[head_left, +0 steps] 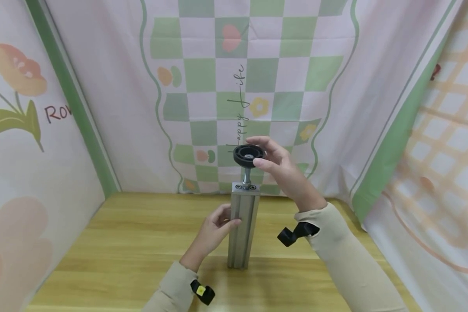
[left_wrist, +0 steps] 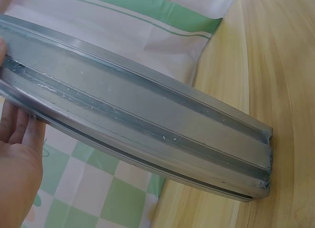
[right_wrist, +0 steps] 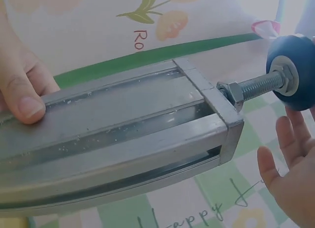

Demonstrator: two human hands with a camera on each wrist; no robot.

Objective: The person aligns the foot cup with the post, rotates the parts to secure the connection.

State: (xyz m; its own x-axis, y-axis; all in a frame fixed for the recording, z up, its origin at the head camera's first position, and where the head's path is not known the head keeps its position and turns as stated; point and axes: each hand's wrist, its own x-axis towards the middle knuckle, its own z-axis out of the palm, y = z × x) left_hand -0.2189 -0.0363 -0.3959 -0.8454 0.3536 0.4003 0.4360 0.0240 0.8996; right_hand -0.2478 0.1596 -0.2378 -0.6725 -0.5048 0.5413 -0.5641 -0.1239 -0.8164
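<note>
An upright slotted aluminum profile [head_left: 242, 234] has its lower end at the wooden table, tilted across the left wrist view. My left hand [head_left: 214, 232] grips its left side, thumb on the near face and fingers round the back. An end plate [head_left: 245, 189] with two screws caps the top. From it rises a threaded stem [right_wrist: 258, 86] with a hex nut [right_wrist: 230, 94] at its base. On the stem sits a black round leveling foot [head_left: 239, 158]. My right hand [head_left: 278, 167] holds the foot's rim between thumb and fingers; the lower fingers [right_wrist: 268, 164] stand away from it.
The wood-grain table [head_left: 140, 242] runs back to a hanging cloth [head_left: 203, 73] with a green-and-white check print. Printed cloth walls [head_left: 19, 173] also stand at the left and right. Black camera mounts [head_left: 296, 234] sit on both wrists.
</note>
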